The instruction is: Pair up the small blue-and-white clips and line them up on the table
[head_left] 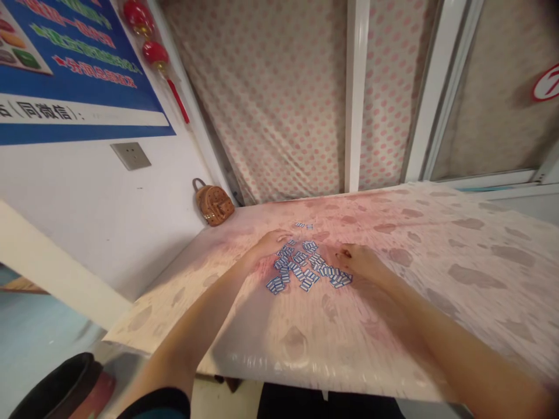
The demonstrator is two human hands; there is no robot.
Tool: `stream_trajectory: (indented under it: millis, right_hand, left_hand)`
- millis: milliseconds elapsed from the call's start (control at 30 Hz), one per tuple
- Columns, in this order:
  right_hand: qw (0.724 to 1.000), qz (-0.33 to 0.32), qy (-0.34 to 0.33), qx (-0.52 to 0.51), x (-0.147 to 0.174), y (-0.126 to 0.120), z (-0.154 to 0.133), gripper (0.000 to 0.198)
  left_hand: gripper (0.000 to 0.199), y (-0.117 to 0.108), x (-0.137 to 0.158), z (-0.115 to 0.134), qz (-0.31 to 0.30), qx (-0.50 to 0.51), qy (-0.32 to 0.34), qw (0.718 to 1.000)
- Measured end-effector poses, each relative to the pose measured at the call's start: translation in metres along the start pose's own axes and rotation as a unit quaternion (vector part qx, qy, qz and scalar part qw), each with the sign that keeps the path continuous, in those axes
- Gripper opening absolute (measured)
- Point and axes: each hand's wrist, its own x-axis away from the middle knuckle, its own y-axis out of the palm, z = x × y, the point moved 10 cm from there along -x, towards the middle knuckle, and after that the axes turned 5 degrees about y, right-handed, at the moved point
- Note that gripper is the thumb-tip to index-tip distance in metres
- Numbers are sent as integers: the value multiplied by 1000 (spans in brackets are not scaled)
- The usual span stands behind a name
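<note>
Many small flat rectangular pieces (298, 271), white with blue edges, lie in a loose, partly overlapping heap on the patterned tablecloth (292, 343). At the heap's far left edge is my left hand (275, 238), low over the cloth, its fingers reaching inward beside the nearest pieces. My right hand (358, 261) rests at the right side of the heap with loosely bent fingers. A shadowed gap shows between its thumb and fingers, and I see no piece in it. A few stray pieces (300, 224) lie apart, beyond the heap.
A small brown backpack-shaped bag (213, 203) stands at the table's far left corner, against the wall. Behind the table hangs a dotted curtain (271, 105) by white frames. A dark-rimmed bin (56, 384) is on the floor at lower left.
</note>
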Motion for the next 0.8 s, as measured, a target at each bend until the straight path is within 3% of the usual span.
stream_trajectory:
  millis: [100,267,467,533,800]
  right_hand:
    - [1000,8,-2,-1,0,-1,0,20]
    - [1000,20,-6,-6,0,-1,1,22]
    - [1000,-8,11,-3,2,3,2,17]
    - [1000,-7,9,1,3,3,1,16]
    - [999,5,-22,-24,6,8,-1,20]
  left_hand:
    - [36,-11,-16,-23,30,-40,-75,996]
    - [30,10,-75,-45,41,-49,-154,986]
    - [61,35,-118,-60,44,-56,-255,964]
    - [64,40,-124,-61,32,-50,-266,962]
    - [43,47,-134,-61,-11,-21,-259,966]
